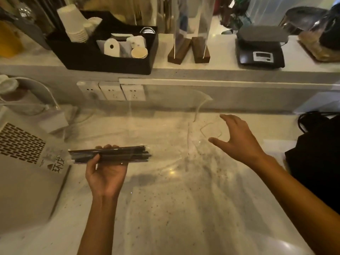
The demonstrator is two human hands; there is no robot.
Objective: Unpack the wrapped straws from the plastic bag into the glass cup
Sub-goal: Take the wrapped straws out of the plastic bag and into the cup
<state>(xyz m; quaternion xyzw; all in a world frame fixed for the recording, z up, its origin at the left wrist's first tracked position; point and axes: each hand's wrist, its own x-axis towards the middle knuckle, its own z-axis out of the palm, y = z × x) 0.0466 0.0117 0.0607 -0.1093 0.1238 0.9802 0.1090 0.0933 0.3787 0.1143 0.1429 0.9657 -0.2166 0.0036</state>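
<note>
While my left hand [105, 173] curls its grip around the bundle of wrapped straws [110, 155], held level at lower left of the frame, my right hand [237, 140] hovers with fingers spread over the marble tabletop [174, 208]. Just beyond it stands the clear glass cup [202, 115]; farther back, on the shelf, a black organizer [103, 57] and scale [260, 50].

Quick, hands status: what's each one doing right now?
Left hand: grips the bundle of straws, held level above the counter.
Right hand: open, fingers spread, holding nothing, next to the glass cup.
</note>
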